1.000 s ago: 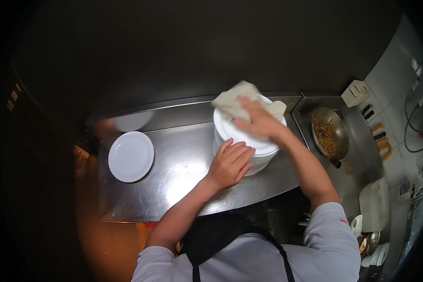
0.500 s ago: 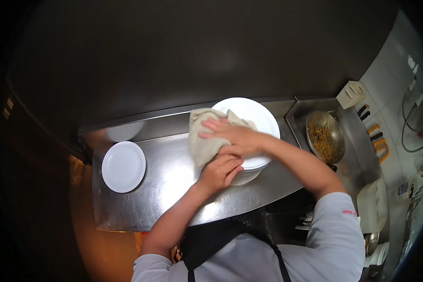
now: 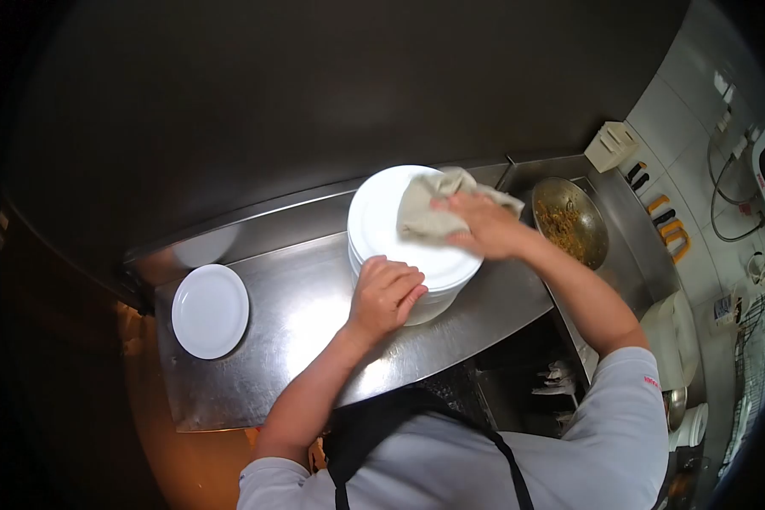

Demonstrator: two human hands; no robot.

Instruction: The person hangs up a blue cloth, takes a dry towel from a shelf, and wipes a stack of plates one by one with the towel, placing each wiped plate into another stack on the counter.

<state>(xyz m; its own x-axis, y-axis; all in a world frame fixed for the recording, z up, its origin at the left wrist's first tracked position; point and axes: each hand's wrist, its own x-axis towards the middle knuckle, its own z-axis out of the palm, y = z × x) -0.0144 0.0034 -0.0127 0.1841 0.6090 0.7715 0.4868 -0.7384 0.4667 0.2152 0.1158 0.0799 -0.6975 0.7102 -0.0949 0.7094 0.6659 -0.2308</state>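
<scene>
Mid-frame, my right hand presses a cloth onto the plate stack; my left hand touches its lower rim (I can't tell whether either's fingers clamp).

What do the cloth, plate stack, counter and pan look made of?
Cloth: soft matte fabric, perhaps cotton; it crumples into folds.
Plate stack: smooth white, likely glazed ceramic, though melamine could look alike.
Counter: probably stainless steel, satin finish; grey with blurred bright reflections.
Pan: metal, judging by its grey sheen; which metal is unclear.
</scene>
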